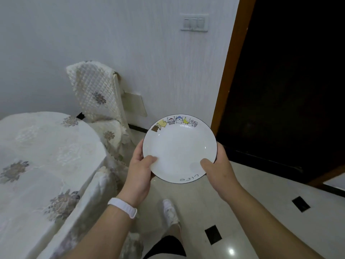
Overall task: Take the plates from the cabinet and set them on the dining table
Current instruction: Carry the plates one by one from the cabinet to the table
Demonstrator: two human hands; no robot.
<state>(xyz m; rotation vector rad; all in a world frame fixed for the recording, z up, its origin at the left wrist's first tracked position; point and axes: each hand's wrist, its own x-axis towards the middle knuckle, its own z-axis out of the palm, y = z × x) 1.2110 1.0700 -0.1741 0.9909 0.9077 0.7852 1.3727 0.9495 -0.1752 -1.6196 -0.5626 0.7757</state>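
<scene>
A white plate [179, 146] with a thin dark rim and small cartoon figures along its far edge is held level in the air, in front of me. My left hand [139, 171] grips its left edge, thumb on top. My right hand [218, 169] grips the right edge, thumb likewise on the upper face. The dining table [37, 156], under a white floral cloth, lies to the left of the plate. The plate is over the floor, right of the table's edge. No cabinet is in view.
A chair [97, 98] with a quilted cover stands against the wall beyond the table. Another covered chair [89, 200] sits close at my lower left. A dark doorway [289, 81] with a wooden frame opens at right. Glossy tiled floor [242, 212] lies below.
</scene>
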